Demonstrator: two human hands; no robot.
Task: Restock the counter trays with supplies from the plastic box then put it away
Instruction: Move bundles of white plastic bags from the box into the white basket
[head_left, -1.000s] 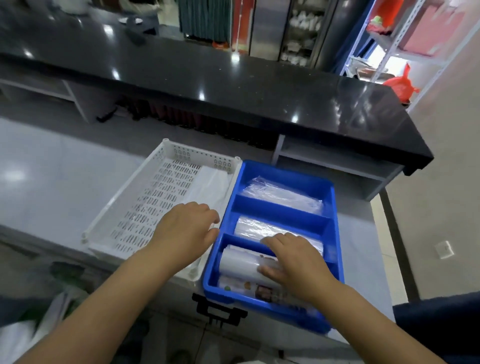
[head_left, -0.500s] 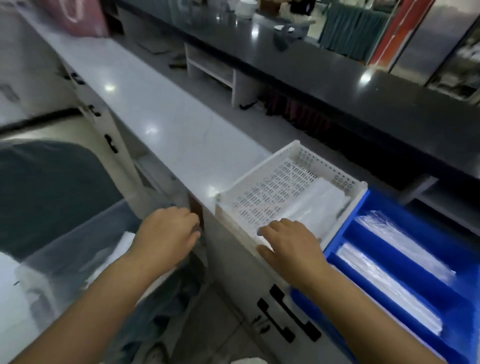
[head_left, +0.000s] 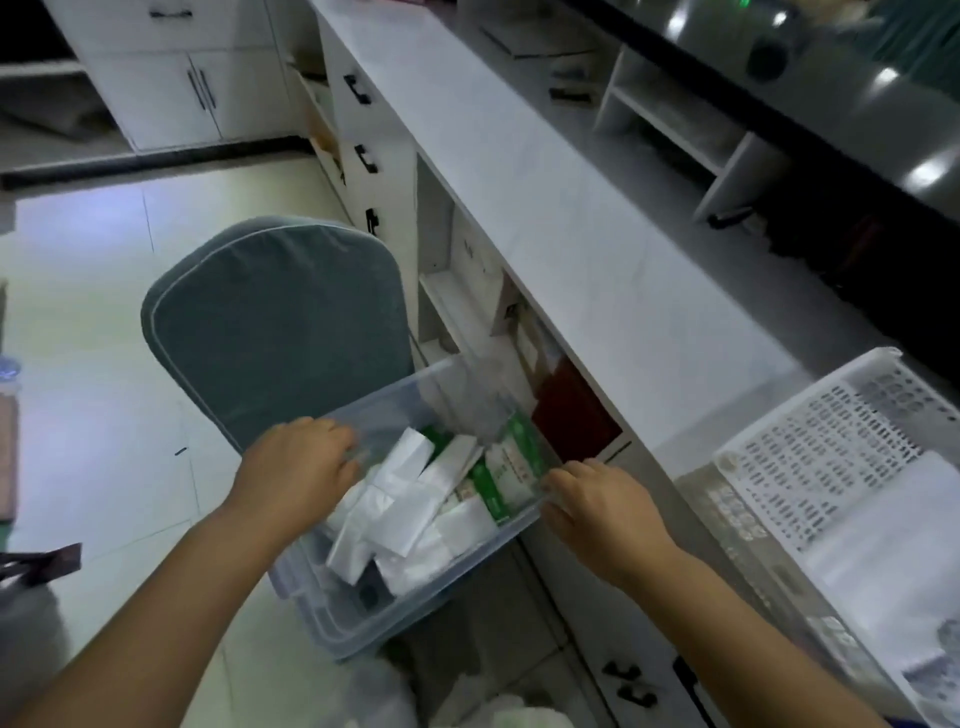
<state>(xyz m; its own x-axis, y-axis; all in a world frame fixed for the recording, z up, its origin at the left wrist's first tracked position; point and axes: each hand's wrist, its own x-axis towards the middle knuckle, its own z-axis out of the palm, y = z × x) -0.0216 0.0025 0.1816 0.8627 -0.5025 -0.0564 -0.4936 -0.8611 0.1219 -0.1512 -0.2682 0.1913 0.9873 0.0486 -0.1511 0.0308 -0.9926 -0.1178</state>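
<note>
Both forearms reach forward and down. The left hand (head_left: 296, 467) curls over the left rim of the clear box (head_left: 332, 618), fingers closed on it. The right hand (head_left: 602, 506) grips the right rim likewise. The box, full of white packets (head_left: 410, 499), sits below the worktop (head_left: 545, 208), beside a chair (head_left: 275, 327). A white tray (head_left: 831, 452) rests on the worktop.

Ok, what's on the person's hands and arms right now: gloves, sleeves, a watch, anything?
Nothing that shows. The left hand and the right hand are bare, with no gloves, and no rings can be seen. Both forearms are uncovered down to the bottom edge of the picture: no sleeve, watch or wristband is in view.
</note>
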